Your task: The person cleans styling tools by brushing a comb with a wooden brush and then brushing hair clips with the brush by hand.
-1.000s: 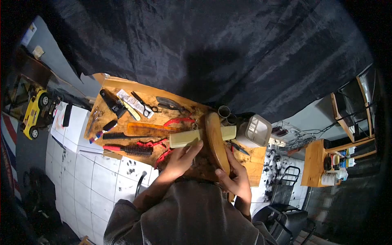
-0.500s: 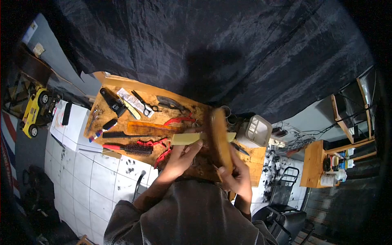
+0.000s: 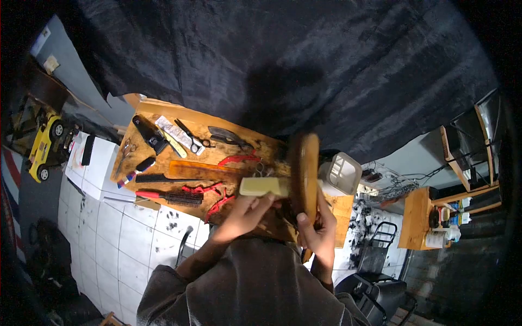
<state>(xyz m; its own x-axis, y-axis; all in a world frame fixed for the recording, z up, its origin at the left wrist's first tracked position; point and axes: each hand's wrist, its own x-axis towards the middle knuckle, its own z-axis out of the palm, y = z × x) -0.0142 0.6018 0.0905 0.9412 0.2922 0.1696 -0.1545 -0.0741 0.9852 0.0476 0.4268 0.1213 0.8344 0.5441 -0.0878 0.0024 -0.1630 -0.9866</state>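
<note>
Left fingers (image 3: 265, 201), nearly closed, pinch 1 pale-yellow comb (image 3: 260, 186) — right fingers (image 3: 306, 225), curled, grip 1 curved wooden brush (image 3: 310, 171).

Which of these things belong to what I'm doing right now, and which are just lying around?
In use:
- pale comb, left hand
- wooden-backed brush, right hand

Lying about:
- orange comb
- black comb
- red-handled round brush
- black scissors
- red clips
- yellow toy car

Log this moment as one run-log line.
left hand: holding pale comb | right hand: holding wooden-backed brush | comb-brush contact: unclear | on table: orange comb, red-handled round brush
</note>
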